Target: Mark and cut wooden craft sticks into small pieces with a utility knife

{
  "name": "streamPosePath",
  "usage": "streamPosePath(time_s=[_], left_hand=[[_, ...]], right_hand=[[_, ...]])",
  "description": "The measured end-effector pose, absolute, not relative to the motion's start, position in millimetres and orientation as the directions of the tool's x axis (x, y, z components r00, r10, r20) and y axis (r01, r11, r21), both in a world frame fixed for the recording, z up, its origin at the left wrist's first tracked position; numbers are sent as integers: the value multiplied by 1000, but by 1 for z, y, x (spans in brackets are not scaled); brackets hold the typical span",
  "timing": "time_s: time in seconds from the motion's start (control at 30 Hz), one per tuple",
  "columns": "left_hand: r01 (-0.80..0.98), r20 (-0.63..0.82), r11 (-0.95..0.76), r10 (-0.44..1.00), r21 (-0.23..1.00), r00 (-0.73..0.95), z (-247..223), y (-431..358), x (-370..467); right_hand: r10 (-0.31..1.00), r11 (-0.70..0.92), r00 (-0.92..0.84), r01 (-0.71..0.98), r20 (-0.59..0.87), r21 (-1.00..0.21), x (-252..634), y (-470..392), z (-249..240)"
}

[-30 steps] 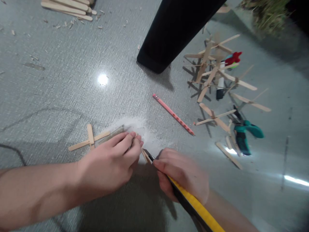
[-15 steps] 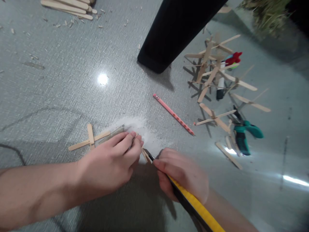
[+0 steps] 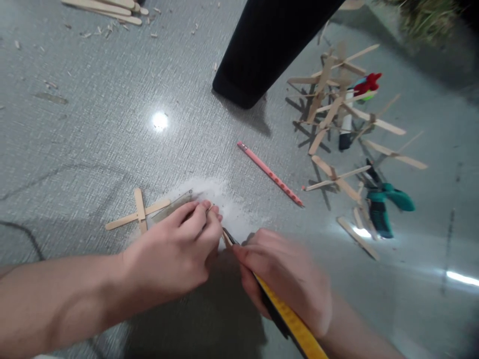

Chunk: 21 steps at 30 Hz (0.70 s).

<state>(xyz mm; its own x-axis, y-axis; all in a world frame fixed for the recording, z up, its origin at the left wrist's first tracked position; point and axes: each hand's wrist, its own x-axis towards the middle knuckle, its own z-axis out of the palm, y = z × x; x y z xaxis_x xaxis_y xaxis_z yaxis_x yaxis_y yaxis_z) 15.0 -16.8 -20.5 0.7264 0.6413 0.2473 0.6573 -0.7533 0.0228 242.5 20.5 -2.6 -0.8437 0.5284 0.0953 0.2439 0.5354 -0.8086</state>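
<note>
Low in the middle, my left hand (image 3: 183,234) is closed, its fingers pinched round a small wooden craft stick (image 3: 226,239) whose end pokes out toward the right. My right hand (image 3: 280,279) grips a yellow and black utility knife (image 3: 290,316), with the blade lying against that stick just beside my left fingertips. Fine white dust (image 3: 209,187) is spread on the table around my fingers. Left of my left hand lies a cross of two craft sticks (image 3: 140,212), and a thin clear strip (image 3: 172,206) is partly hidden beneath my fingers.
A pink pencil (image 3: 269,173) lies beyond my hands. Several crossed-stick pieces (image 3: 333,99) stand at the right, near green-handled pliers (image 3: 381,214) and a loose stick (image 3: 357,238). A black post-like object (image 3: 269,50) rises at the back. More craft sticks (image 3: 108,7) lie at top left.
My right hand and the knife have shifted slightly, with the blade still at the stick. My left hand keeps its pinch. The whole view has moved a little.
</note>
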Motion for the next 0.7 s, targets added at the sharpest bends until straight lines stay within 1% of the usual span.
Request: streamPosePath(time_s=[0.13,0.2,0.37,0.53,0.7], left_hand=[[660,245,-751,644,22,724,-20,-15,15],[661,243,-750,645,20,724,-20,-15,15],[670,256,-742,653,26,713,-21,-16,15],[668,240,-743,655,33,717,-22,-16,14],[668,260,-743,652,34,712,-20,-15,14]], right_hand=[[530,548,-843,257,93,-796,247,18,-6],[541,528,-837,265,79,-807,247,18,-6],[538,469,-839,223,77,-854,246,19,-4],[550,474,-830,223,89,-852,246,20,-3],[542,450,-838,233,57,-862,245,20,-2]])
